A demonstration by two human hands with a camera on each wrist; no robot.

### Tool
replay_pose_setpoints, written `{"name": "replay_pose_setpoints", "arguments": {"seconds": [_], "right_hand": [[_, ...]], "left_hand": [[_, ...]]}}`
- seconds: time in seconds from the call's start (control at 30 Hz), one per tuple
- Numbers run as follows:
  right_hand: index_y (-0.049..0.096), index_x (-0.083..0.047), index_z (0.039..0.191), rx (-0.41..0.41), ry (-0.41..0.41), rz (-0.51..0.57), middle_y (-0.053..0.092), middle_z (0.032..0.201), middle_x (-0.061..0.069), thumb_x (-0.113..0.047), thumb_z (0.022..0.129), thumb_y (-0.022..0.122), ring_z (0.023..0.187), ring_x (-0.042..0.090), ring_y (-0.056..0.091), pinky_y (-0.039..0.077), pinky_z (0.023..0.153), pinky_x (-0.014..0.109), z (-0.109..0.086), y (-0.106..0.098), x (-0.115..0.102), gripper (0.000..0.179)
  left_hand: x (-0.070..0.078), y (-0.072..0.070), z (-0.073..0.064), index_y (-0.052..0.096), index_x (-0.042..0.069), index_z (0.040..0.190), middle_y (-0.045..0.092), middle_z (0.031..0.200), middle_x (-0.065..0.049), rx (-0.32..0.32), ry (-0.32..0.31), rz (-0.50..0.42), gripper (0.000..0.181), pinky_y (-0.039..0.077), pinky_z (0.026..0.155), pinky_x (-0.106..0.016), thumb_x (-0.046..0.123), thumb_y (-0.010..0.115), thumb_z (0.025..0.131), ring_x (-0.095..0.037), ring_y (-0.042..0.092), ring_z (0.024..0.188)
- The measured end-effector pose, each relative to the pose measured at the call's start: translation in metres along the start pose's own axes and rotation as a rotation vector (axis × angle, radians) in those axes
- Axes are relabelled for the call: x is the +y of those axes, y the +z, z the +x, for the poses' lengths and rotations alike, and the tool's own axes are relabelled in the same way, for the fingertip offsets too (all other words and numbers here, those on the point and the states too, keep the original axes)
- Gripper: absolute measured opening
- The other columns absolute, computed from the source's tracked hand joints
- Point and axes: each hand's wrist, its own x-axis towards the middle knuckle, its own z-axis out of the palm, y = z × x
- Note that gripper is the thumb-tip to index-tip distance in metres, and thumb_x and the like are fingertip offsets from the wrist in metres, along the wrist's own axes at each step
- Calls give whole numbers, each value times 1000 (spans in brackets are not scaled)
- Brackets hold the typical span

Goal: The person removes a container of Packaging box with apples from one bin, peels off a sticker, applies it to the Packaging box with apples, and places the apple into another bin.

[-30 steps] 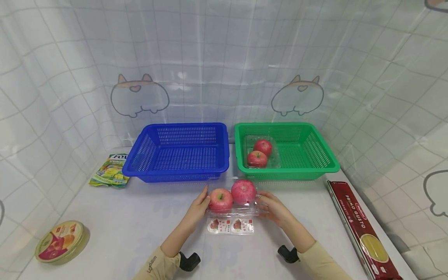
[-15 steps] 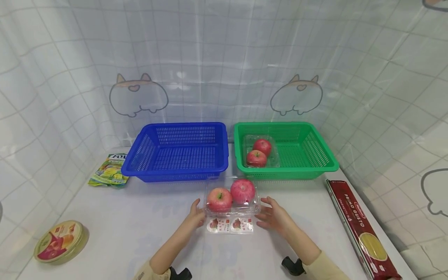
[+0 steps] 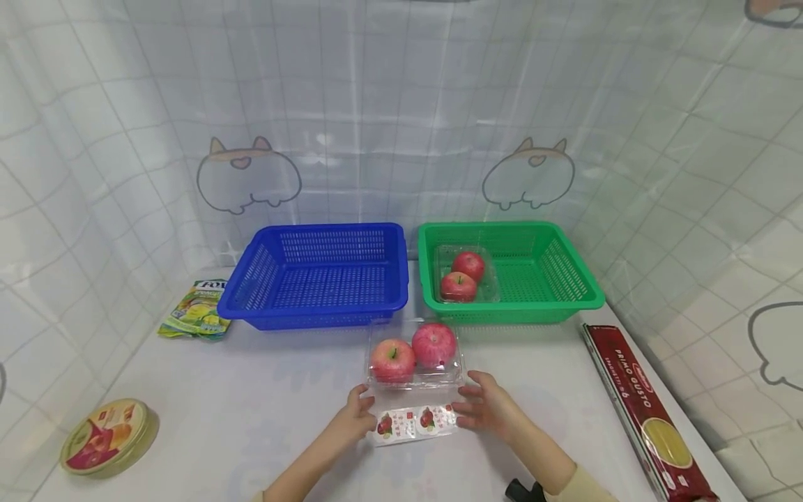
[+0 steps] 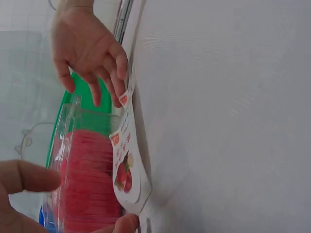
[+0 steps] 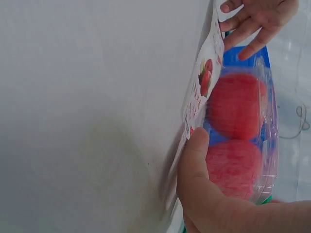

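Label strip (image 3: 415, 424) with two printed fruit stickers: between the two hands, on the near side of the clear box (image 3: 419, 381). Runs at a slight slant. Wrist views show it bowed and tilted, shadow on the worktop (image 3: 251, 404) alongside; can't tell if any edge rests there.

Left hand (image 3: 353, 420): at the strip's left end, fingers apart, a fingertip touching the end; can't tell if they pinch it. Right hand (image 3: 492, 411): at the right end, fingers spread, one tip over the strip's end in the right wrist view; pinch or mere touch, can't tell.

Clear box holds an apple (image 3: 393, 360) and a pinker red fruit (image 3: 434, 345), just in front of the baskets. Blue basket (image 3: 314, 317) at back left. Green basket (image 3: 521, 307) at back right, second clear box (image 3: 486, 288) with two red fruits in its left part. Yellow-green packet (image 3: 197, 310) beside the blue basket's left side. Round tub (image 3: 108, 438) near left, well apart. Dark red spaghetti pack (image 3: 649, 411) lengthwise along the right edge. Black piece (image 3: 525, 491) by the right sleeve (image 3: 580, 486). White tiled-pattern curtain (image 3: 389, 104) behind.
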Motion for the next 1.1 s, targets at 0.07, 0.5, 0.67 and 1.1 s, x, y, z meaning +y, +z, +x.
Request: {"name": "replay_pose_setpoints", "arguments": {"seconds": [0.07,0.5,0.67,1.1], "right_hand": [[11,4,139,8,1,-16,29,132,38,-21,93,38,99,38,58,52,77,44,-3,0,1,59],[16,-4,136,19,-108,-210,42,115,26,13,67,63,74,20,56,45,60,28,-16,6,5,85],[18,-5,137,-25,-165,-246,48,106,23,15,66,61,76,19,55,47,63,29,-22,5,5,85],[26,-4,139,-199,-347,-369,39,83,6,22,68,55,73,16,53,48,63,22,-29,4,0,81]], "left_hand": [[17,2,-11,25,-15,130,46,121,-38,-17,-7,129,66,49,68,-38,8,60,78,-31,56,89],[24,25,-11,64,17,90,52,79,9,-58,164,819,30,28,66,-37,34,77,70,-14,43,77],[23,28,-6,61,20,76,44,68,10,-58,148,817,14,26,64,-36,28,72,76,-12,38,69],[26,27,-3,57,21,65,39,63,10,-74,158,780,20,23,62,-34,26,72,75,-12,36,68]]}}
